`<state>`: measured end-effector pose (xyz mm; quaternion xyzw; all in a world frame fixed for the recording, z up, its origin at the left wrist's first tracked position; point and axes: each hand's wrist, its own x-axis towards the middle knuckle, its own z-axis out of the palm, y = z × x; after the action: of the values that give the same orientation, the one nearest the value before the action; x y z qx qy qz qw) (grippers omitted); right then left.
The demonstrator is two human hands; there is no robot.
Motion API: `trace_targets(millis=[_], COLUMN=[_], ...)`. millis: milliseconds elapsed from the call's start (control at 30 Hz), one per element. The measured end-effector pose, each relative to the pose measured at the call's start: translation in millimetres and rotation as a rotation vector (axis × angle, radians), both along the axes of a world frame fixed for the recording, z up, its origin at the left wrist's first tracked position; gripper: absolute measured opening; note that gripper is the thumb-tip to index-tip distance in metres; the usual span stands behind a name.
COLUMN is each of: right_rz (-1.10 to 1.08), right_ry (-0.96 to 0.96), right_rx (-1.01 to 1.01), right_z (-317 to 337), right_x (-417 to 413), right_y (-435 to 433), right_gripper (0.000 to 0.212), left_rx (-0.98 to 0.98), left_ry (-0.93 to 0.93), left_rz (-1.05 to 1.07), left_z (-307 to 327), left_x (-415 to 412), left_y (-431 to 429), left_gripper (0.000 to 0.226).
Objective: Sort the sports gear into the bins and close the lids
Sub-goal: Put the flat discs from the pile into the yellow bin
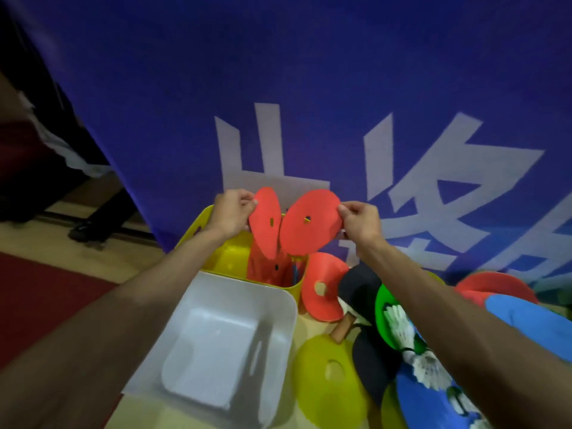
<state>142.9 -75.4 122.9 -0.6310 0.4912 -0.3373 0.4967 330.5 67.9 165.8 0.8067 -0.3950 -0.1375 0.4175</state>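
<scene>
My left hand (231, 212) pinches the rim of a red disc cone (265, 224), held on edge above the yellow bin (198, 230). My right hand (360, 222) pinches a second red disc cone (309, 226) beside it, and the two discs touch near their lower edges. More red discs (272, 272) stand inside the yellow bin. In front of it sits an empty white bin (216, 342). Another red disc (325, 287) leans against the yellow bin's right side.
To the right lies a heap of gear: a yellow disc cone (328, 376), black paddles with a wooden handle (371, 357), a green disc (382, 308), white shuttlecocks (399, 326), blue discs (532, 323) and red discs (495, 287). A blue banner (309, 103) hangs right behind the bins. Red carpet (40, 295) lies left.
</scene>
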Motion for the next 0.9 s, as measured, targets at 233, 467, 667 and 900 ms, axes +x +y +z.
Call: trace_targets(millis=[233,467,667,900], right_rz=[0.065,0.177,0.211,0.18], right_ry=[0.016,0.021,0.03,0.173], right_rx=[0.187,0.343,0.333,0.232], right_z=[-32,-48,-38,-37], right_x=[62,66,39,-32], right_y=[43,54,46,28], right_gripper=[0.016,0.018,0.02,0.02], left_rx=[0.15,0.126,0.145,0.139], left_ry=[-0.115,0.238,0.123,0.044], left_rz=[0.024,0.107,0.083,-0.101], left_z=[-44,-79,-77,-70], left_x=[45,57,32,-35], left_y=[18,20,8,-15], left_gripper=[0.02,0.032,0.031,0.027])
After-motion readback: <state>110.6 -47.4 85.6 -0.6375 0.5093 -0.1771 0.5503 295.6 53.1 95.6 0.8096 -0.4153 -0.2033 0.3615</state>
